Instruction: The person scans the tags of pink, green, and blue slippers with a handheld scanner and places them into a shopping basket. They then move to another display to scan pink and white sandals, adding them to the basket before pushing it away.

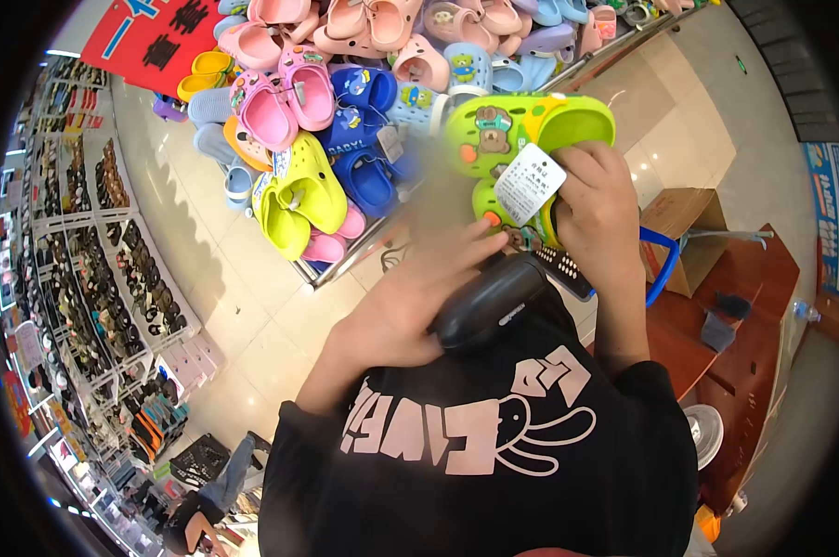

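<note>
My right hand (603,215) grips a pair of lime-green clogs (521,130) decorated with small charms. A white paper tag (528,182) hangs from them, facing me. My left hand (396,316) holds a black handheld scanner (489,302) just below the tag, its fingers reaching toward the clogs. Both arms come out of my black T-shirt (494,455), which has a pink rabbit print.
A wire rack (345,260) piled with pink, blue and yellow clogs stands ahead. Shoe shelves (113,269) line the left wall. A cardboard box (684,227), a red-brown wooden counter (754,316) and a small fan (704,434) are at the right. Another person (206,511) crouches at the lower left beside a black basket (198,459).
</note>
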A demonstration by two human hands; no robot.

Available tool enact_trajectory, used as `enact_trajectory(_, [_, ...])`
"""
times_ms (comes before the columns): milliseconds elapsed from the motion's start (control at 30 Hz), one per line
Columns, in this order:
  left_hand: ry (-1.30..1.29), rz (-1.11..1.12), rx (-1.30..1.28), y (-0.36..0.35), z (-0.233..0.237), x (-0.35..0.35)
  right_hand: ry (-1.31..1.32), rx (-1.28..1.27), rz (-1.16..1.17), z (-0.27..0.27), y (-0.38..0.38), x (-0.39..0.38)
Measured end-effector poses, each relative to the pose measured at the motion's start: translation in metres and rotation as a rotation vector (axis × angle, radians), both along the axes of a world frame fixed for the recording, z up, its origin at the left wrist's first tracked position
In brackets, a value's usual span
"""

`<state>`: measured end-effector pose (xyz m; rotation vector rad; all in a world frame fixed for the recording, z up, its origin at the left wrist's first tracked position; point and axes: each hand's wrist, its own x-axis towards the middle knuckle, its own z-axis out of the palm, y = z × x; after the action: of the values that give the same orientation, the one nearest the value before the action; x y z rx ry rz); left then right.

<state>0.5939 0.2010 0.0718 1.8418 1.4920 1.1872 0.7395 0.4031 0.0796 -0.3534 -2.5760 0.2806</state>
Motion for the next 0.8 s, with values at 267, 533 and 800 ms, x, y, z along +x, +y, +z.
enact_trajectory(267, [-0.516,0.277,-0.33,-0.025,0.009,-0.053,0.114,0.046,-0.074,-0.004,0.002,-0.034])
enact_trajectory(533, [-0.388,0.308,-0.358,0.008,0.02,-0.048,0.134,-0.012,-0.145,-0.009,0.008,-0.054])
enact_trajectory(800, [-0.399,0.31,-0.415,0.013,0.01,-0.055,0.143,-0.066,-0.153,-0.012,0.01,-0.06])
